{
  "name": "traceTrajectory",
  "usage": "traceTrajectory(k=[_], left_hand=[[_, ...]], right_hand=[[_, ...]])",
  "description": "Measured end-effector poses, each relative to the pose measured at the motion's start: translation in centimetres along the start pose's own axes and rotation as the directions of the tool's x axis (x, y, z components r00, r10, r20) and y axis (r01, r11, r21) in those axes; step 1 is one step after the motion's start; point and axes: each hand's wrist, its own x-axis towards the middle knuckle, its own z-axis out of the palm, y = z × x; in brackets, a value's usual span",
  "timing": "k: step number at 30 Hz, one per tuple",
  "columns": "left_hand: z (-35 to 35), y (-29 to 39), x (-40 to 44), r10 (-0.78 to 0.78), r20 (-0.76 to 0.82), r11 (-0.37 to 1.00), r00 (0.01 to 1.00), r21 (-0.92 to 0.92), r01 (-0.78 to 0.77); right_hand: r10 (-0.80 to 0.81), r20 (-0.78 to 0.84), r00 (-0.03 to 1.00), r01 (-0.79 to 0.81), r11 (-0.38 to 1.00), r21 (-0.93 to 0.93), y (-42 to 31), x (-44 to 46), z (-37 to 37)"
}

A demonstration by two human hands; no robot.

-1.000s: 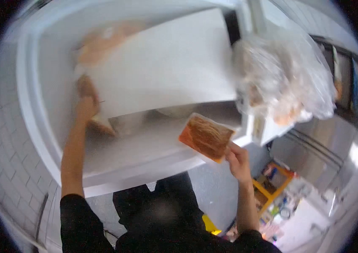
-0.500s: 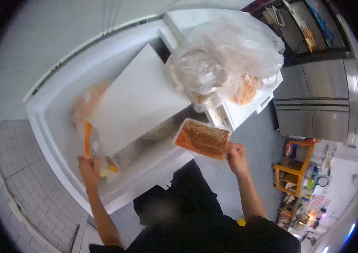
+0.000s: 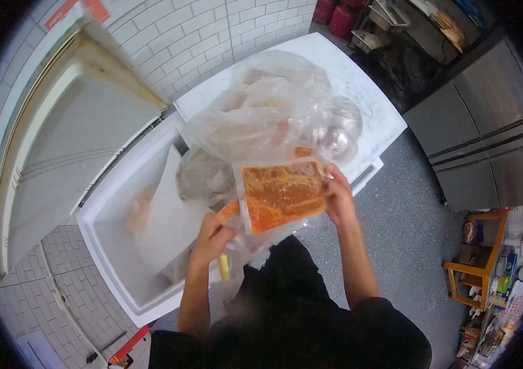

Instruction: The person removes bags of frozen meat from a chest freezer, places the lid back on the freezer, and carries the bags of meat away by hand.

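Note:
My right hand (image 3: 339, 198) grips the right edge of a flat sealed food pack (image 3: 283, 195), clear plastic with orange-brown contents. The pack is held up over the freezer's front edge. Beside its left edge, my left hand (image 3: 211, 238) is closed on a clear plastic bag (image 3: 229, 212) with orange and yellow parts; its contents I cannot make out. Under the hands stands an open white chest freezer (image 3: 107, 270), with a white board (image 3: 166, 224) slanting inside it. Large clear plastic bags (image 3: 255, 117) are heaped beyond the pack.
The freezer's raised lid (image 3: 83, 129) leans at the left. Its white top (image 3: 369, 101) bears the heaped bags. Steel cabinets (image 3: 477, 129) stand on the right, with an orange-framed shelf (image 3: 477, 270) nearer. Grey floor (image 3: 391, 246) lies to my right.
My left hand has come up out of the freezer and to the right with the plastic bag. The food pack is turned more toward me, and the view has shifted.

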Motion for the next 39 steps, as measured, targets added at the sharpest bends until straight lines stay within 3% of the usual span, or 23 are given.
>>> traceTrajectory(k=[2,4,5,8,11,16,17,20,23,24,26,29,32,34,35,36,37,38,39], left_hand=[[3.1,1.1,3.7,0.001,0.267,0.995,0.964,0.096,-0.028],[6.1,1.2,6.6,0.046,0.304,0.976,0.952,0.191,-0.108],[7.3,1.3,7.7,0.053,0.328,0.96,0.943,0.243,-0.138],[11.1,3.8,9.6,0.035,0.319,0.976,0.947,0.192,-0.101],[13.2,3.1,11.3,0.208,0.293,0.939,0.933,0.208,-0.275],[17.8,7.0,12.6,0.323,0.12,0.92,0.939,-0.273,-0.281],[18.7,8.4,12.7,0.341,0.105,0.883,0.934,-0.375,-0.28],[20.7,11.4,13.7,0.262,0.159,0.625,0.952,-0.779,-0.042],[23.4,14.0,15.7,0.314,0.163,0.512,0.936,-0.859,-0.022],[23.6,14.6,16.7,0.332,0.194,0.571,0.923,-0.82,-0.033],[23.8,15.6,19.0,0.36,0.262,0.68,0.895,-0.731,-0.06],[22.5,15.4,23.0,0.353,0.407,0.813,0.843,-0.579,-0.061],[24.0,15.2,24.0,0.361,0.332,0.856,0.872,-0.489,-0.168],[21.4,13.5,27.8,0.378,0.024,0.884,0.926,-0.308,-0.353],[19.6,12.0,30.1,0.395,-0.141,0.888,0.908,-0.195,-0.417],[17.9,10.2,32.0,0.467,-0.085,0.879,0.88,0.154,-0.452],[16.4,8.2,34.1,0.518,-0.011,0.753,0.855,0.481,-0.45],[15.4,6.0,36.2,0.534,0.066,0.535,0.843,0.745,-0.398],[14.7,3.5,38.7,0.48,0.223,0.426,0.848,0.786,-0.447]], right_hand=[[0.05,-0.118,0.992,-0.058,0.996,-0.07,-1.4,2.0,-0.7],[0.097,-0.145,0.985,-0.102,0.994,-0.028,-1.3,4.2,-2.8],[0.147,-0.031,0.989,-0.149,0.983,-0.109,-0.4,5.2,-5.6],[0.301,0.121,0.946,-0.316,0.939,0.138,-0.4,5.0,-6.5],[0.363,0.254,0.896,-0.425,0.867,0.261,1.3,4.5,-9.0],[0.304,0.467,0.83,-0.512,0.748,0.423,5.0,3.4,-10.9],[0.329,0.445,0.833,-0.533,0.695,0.483,5.4,2.9,-11.2],[0.151,0.531,0.834,-0.476,0.682,0.555,6.5,2.3,-10.9],[0.113,0.428,0.896,-0.41,0.58,0.704,6.4,1.7,-9.4],[0.101,0.393,0.914,-0.382,0.542,0.749,6.4,1.5,-9.1],[0.071,0.35,0.934,-0.316,0.621,0.717,8.5,2.5,-10.6],[0.034,0.346,0.938,-0.296,0.597,0.745,2.5,3.8,-10.6],[0.047,0.229,0.972,-0.195,0.702,0.685,-0.3,5.3,-12.1],[-0.051,0.138,0.989,-0.043,0.797,0.602,-2.5,6.0,-13.4],[-0.121,0.102,0.987,0.047,0.839,0.542,-3.5,6.3,-14.4],[-0.18,0.114,0.977,0.08,0.805,0.588,-4.1,6.7,-15.9],[-0.36,0.045,0.932,0.284,0.801,0.526,-6.9,6.6,-13.9],[-0.387,0.062,0.92,0.294,0.785,0.546,-6.6,7.2,-16.9],[-0.424,0.044,0.904,0.33,0.76,0.561,-8.8,7.7,-15.8]])
